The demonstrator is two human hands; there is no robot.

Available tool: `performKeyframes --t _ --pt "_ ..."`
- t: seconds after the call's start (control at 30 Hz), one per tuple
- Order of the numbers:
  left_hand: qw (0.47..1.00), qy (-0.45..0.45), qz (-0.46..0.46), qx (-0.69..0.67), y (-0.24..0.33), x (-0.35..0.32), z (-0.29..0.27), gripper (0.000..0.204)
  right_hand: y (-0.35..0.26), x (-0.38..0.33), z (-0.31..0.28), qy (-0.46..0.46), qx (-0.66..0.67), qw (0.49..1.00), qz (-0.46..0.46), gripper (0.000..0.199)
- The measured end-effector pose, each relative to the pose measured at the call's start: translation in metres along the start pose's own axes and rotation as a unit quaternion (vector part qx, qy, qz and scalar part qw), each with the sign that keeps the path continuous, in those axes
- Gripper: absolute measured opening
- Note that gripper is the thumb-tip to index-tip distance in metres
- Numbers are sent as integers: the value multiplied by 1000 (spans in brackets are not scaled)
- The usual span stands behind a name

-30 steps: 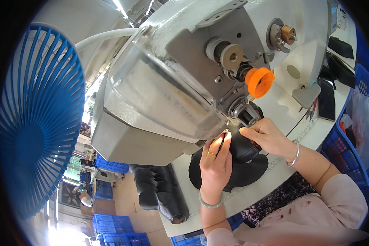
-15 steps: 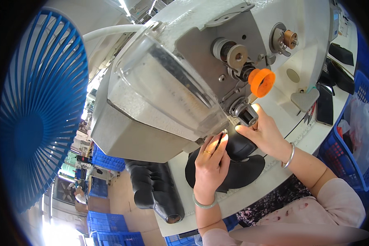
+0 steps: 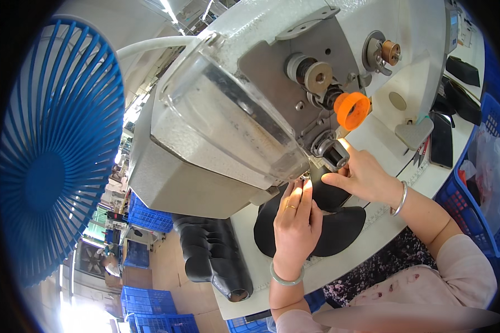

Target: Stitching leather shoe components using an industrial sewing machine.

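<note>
A black sheet piece, leather-like with curved edges (image 3: 341, 228), lies on the white sewing machine bed under the machine head (image 3: 194, 183). My left hand (image 3: 297, 227) rests on its left part, fingers stretched forward and close together, tips in the light by the needle area. On the far right part of the piece lies the thumb of my right hand (image 3: 366, 175). That hand's index finger reaches up beside the machine's dark round knob (image 3: 333, 154), apart from the thumb; its other fingers are mostly hidden. The machine head covers the needle and the stitching point.
A blue fan (image 3: 50, 177) stands close on the left. A padded black piece (image 3: 208, 250) lies at the table's left edge. To the right are a phone (image 3: 441, 141), scissors (image 3: 421, 152) and a blue basket (image 3: 466, 194) with plastic bags.
My left hand has shifted slightly right, along with the near part of the black piece. The raised fold between my hands lies flatter. The whole view has moved a little.
</note>
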State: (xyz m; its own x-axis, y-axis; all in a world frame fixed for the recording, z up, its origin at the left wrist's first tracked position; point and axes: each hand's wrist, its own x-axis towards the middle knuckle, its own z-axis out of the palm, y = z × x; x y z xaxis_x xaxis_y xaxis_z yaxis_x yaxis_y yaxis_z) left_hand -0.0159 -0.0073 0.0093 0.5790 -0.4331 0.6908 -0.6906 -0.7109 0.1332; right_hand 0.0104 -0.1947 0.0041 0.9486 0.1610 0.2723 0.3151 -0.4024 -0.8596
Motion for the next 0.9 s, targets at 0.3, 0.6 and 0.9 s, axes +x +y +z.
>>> performKeyframes --t 0.3,0.6,0.9 --pt "999 0 0 51 9 1 0 28 3 11 -1 -40 66 997 -17 53" --pt "997 -7 -28 77 17 0 5 31 -5 19 -12 -55 36 997 -32 55" --pt "989 47 -118 -70 -3 -21 -8 26 2 25 -19 -78 -51 995 -36 49"
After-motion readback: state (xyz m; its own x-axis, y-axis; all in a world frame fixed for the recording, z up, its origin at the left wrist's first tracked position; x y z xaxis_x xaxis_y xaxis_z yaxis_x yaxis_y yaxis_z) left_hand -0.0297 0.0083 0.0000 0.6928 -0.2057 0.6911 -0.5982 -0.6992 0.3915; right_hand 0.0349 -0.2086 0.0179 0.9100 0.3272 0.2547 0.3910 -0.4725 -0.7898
